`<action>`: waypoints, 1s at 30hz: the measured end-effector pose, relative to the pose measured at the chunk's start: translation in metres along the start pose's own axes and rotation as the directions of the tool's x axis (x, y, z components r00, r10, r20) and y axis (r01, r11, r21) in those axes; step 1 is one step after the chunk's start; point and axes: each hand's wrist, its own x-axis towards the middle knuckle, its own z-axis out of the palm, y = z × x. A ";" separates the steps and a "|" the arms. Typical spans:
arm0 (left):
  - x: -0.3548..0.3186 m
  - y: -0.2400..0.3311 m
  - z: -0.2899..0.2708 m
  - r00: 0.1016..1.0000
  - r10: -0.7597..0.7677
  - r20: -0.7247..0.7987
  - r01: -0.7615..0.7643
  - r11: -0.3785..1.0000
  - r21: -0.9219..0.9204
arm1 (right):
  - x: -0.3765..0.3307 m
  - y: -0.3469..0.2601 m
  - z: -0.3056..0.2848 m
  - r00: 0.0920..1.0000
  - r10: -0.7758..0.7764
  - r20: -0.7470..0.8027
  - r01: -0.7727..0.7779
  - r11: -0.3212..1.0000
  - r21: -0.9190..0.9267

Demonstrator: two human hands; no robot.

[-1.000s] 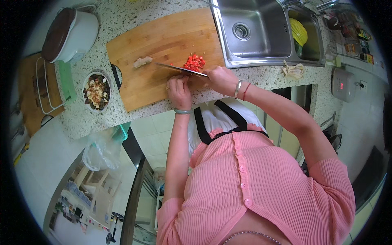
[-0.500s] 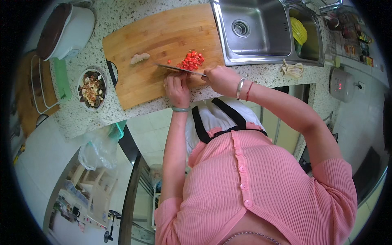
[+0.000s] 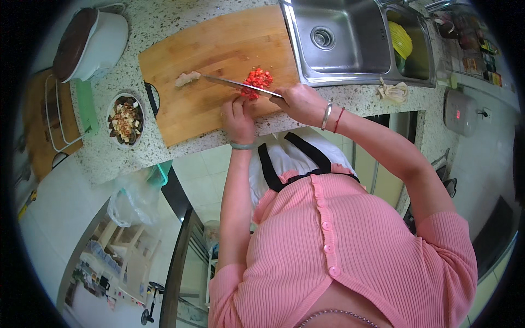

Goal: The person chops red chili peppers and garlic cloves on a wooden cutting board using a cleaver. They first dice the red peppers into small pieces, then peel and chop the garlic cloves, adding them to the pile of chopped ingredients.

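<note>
My right hand (image 3: pixel 301 104) grips the handle of a kitchen knife (image 3: pixel 221 81), whose blade slants up to the left across the wooden cutting board (image 3: pixel 219 46). Chopped red chili pepper (image 3: pixel 261 77) lies in a small heap behind the blade. On the near side of the blade, my left hand (image 3: pixel 239 121) rests on the board, fingers bent and closed at a bit of red pepper (image 3: pixel 250 96). Its fingertips partly hide that piece. A pale, knobbly piece that looks like ginger (image 3: pixel 187 78) sits left of the knife tip.
A bowl of dark and white chunks (image 3: pixel 126 120) stands left of the board, below a white appliance with a brown lid (image 3: pixel 104 46). The steel double sink (image 3: pixel 344 74) adjoins the board's right, with a yellow basket (image 3: pixel 401 41) inside. A crumpled cloth (image 3: pixel 392 92) lies at its front edge.
The knife has turned a little, its tip rising and moving left toward the pale piece. My right hand has shifted slightly right. My left hand stays at the pepper.
</note>
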 end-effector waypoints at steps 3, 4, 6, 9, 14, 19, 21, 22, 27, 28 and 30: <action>-0.002 -0.004 -0.002 0.999 0.022 -0.046 -0.024 0.998 -0.053 | -0.007 0.005 -0.001 1.000 0.006 0.018 -0.006 1.000 -0.007; -0.003 -0.003 -0.004 0.999 0.030 -0.042 -0.032 0.999 -0.039 | -0.008 0.006 -0.001 0.999 0.016 0.034 -0.015 1.000 -0.015; -0.003 -0.002 -0.007 0.998 0.046 -0.036 -0.046 0.999 -0.006 | -0.013 0.002 -0.005 0.998 0.048 0.046 -0.047 0.999 -0.024; 0.000 0.000 -0.007 1.000 0.019 -0.016 -0.019 1.000 0.015 | -0.017 0.004 0.001 1.000 0.004 0.003 -0.004 1.000 -0.029; 0.006 0.002 -0.004 0.998 0.040 -0.053 -0.038 0.999 0.032 | -0.017 0.004 0.003 0.999 0.027 0.034 -0.025 0.998 -0.058; 0.003 -0.001 0.000 0.997 0.022 -0.080 -0.017 0.998 0.059 | -0.016 0.002 0.001 0.993 0.068 0.098 -0.062 0.996 -0.062; 0.003 -0.001 0.002 0.996 0.018 -0.085 -0.014 0.998 0.057 | -0.015 0.001 0.000 0.992 0.074 0.105 -0.067 0.995 -0.067; 0.003 -0.001 0.002 0.996 0.017 -0.084 -0.012 0.999 0.051 | -0.014 0.001 0.000 0.991 0.078 0.107 -0.070 0.995 -0.069; 0.003 0.001 -0.001 0.998 0.002 -0.062 0.000 0.999 0.040 | -0.009 -0.001 -0.001 0.987 0.079 0.140 -0.073 0.996 -0.048; 0.003 0.002 -0.001 0.998 0.001 -0.058 0.002 0.999 0.041 | -0.008 -0.003 -0.001 0.985 0.090 0.144 -0.085 0.996 -0.039; 0.003 0.003 -0.001 0.999 0.001 -0.049 0.002 0.999 0.045 | -0.001 0.000 0.011 0.992 0.076 0.096 -0.074 0.997 -0.025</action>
